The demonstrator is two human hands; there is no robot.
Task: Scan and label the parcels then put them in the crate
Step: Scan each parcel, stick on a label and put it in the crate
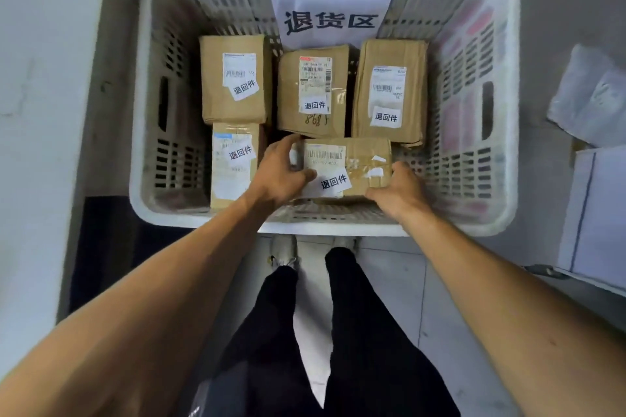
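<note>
The small taped parcel [349,167] is being gripped at both ends by the left hand [283,169] and right hand [399,191] inside the crate [149,112]; it's probably light, stiff and slick-taped, so the end grip is being favoured.

Both hands [342,179] on a parcel [352,162] — inside crate [501,112]

Grey tiled floor [389,267], white crate [504,105] on it, shoes [286,252] nr crate
</note>
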